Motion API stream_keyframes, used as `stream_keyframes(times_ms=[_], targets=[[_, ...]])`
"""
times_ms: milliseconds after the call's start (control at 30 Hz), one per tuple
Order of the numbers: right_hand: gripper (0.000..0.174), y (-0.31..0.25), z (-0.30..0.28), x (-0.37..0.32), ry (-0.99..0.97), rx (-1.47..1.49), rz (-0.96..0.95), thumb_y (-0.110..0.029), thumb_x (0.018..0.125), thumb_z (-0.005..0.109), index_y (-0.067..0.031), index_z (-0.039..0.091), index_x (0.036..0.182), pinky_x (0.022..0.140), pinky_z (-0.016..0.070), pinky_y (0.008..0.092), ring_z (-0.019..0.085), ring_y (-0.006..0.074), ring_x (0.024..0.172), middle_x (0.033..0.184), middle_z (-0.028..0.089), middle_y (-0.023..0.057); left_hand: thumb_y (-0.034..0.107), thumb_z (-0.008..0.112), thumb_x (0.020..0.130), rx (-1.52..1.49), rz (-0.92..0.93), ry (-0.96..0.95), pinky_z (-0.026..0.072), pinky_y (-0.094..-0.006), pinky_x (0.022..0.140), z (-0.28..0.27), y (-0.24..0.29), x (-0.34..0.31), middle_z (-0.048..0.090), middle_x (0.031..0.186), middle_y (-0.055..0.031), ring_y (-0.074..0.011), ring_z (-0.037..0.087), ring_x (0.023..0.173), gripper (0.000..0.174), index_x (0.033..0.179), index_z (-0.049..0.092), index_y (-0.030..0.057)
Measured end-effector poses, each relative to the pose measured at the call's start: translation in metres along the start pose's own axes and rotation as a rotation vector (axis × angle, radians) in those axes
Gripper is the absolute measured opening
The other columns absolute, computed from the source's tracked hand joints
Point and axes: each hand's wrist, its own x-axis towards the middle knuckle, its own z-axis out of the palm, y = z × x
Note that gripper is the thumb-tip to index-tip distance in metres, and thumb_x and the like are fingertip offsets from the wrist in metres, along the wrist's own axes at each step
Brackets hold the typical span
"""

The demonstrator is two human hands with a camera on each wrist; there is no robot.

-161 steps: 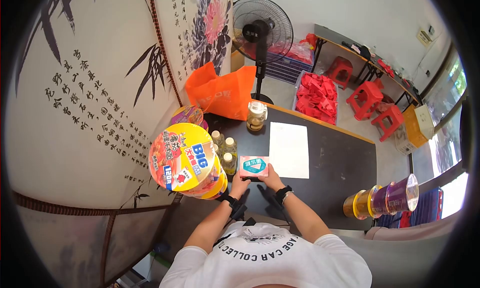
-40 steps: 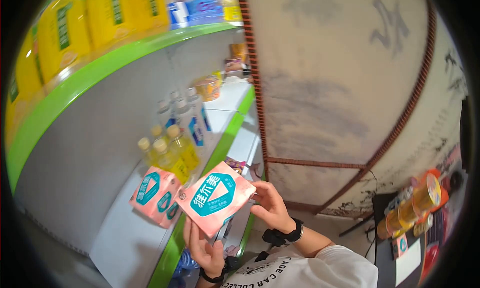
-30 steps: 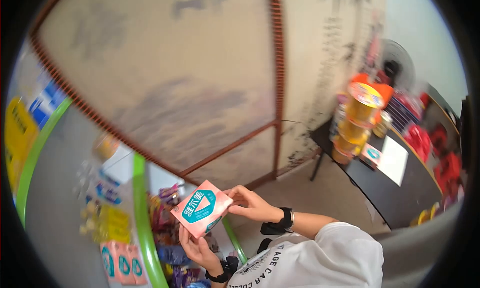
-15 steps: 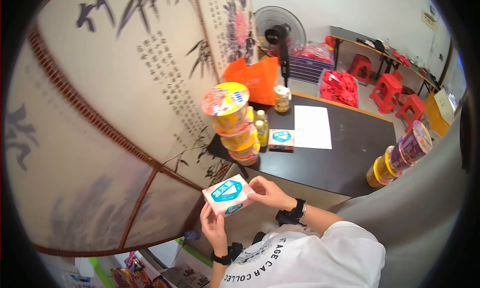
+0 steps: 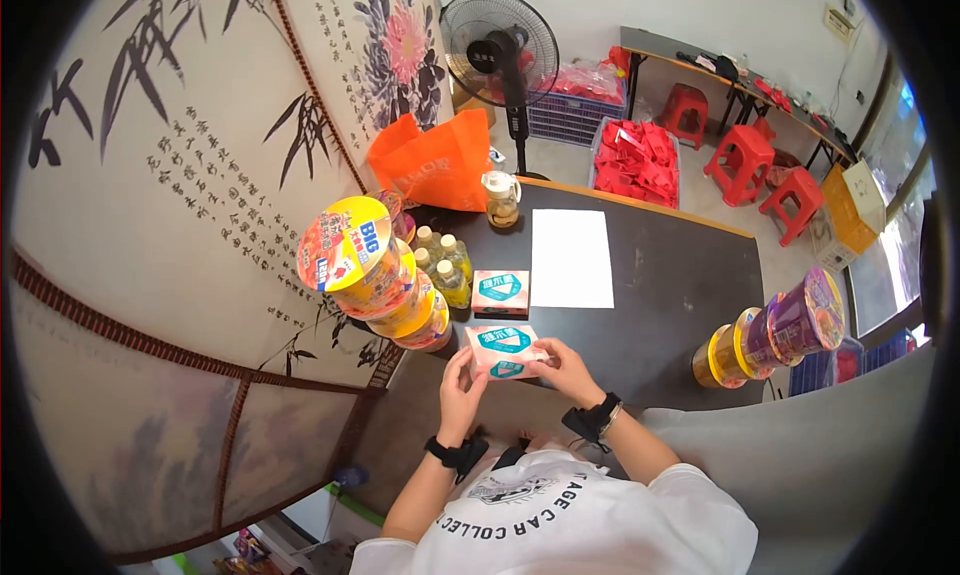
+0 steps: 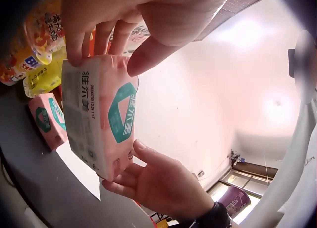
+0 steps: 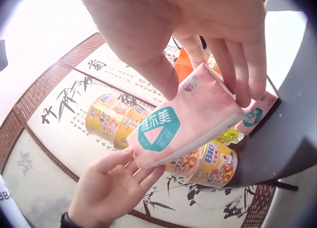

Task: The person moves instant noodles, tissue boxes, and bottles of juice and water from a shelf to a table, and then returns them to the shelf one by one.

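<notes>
A pink tissue pack [image 5: 503, 343] with a teal label is held level by both hands at the near edge of the black table [image 5: 680, 325]. My left hand [image 5: 462, 393] grips its left end, thumb and fingers on opposite faces in the left wrist view. My right hand [image 5: 568, 370] holds the right end, its thumb pressed on the labelled face in the right wrist view. Just beyond lies a second, matching tissue pack [image 5: 500, 292] on the table. Several yellow-liquid bottles [image 5: 452, 275] stand left of that pack.
Stacked instant noodle cups [image 5: 375, 275] rise at the table's left, more noodle cups [image 5: 770, 330] at its right. A white sheet of paper [image 5: 571, 259], a glass jug [image 5: 501, 203] and an orange bag [image 5: 435, 165] sit farther back. A folding screen [image 5: 150, 225] borders the left side.
The view has swung from the shelf back to the table. Both hands have carried the tissue pack from the shelf side to the table's near edge, close to the other pack.
</notes>
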Motion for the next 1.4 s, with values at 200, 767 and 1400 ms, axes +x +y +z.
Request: stream_keyframes(times_ms=[200, 767, 1400], targets=[[0.039, 0.006, -0.009, 0.025, 0.153, -0.068, -0.042, -0.011, 0.079, 0.068, -0.0002, 0.053, 0.114, 0.077, 0.0495, 0.0254, 0.059, 0.0114, 0.087, 0.104, 0.061, 0.0075, -0.003, 0.060, 0.078, 0.129, -0.011, -0.093, 0.0463, -0.0303, 0.091, 0.012, -0.029, 0.047, 0.040, 0.123, -0.0107, -0.0207, 0.047, 0.114, 0.055, 0.130, 0.043, 0.0010], [0.042, 0.039, 0.012, 0.138, 0.181, -0.326, -0.089, -0.011, 0.076, 0.068, 0.0028, 0.048, 0.111, 0.081, 0.0495, 0.0319, 0.060, 0.0244, 0.096, 0.106, 0.058, 0.0184, 0.003, 0.067, 0.071, 0.470, -0.118, -0.079, 0.0360, -0.0355, 0.098, 0.008, -0.150, 0.141, 0.040, 0.132, -0.0245, -0.0316, 0.043, 0.121, 0.088, 0.140, 0.013, -0.0033], [0.043, 0.025, 0.006, 0.056, -0.037, -0.490, 0.059, -0.021, 0.077, 0.068, 0.0011, 0.055, 0.112, 0.079, 0.0490, 0.0357, 0.061, 0.0288, 0.089, 0.106, 0.061, 0.0169, 0.014, 0.061, 0.084, 0.293, -0.357, -0.401, 0.0459, -0.0329, 0.089, -0.033, -0.095, 0.081, 0.054, 0.122, -0.0206, -0.0260, 0.057, 0.108, 0.049, 0.126, 0.045, -0.0059]])
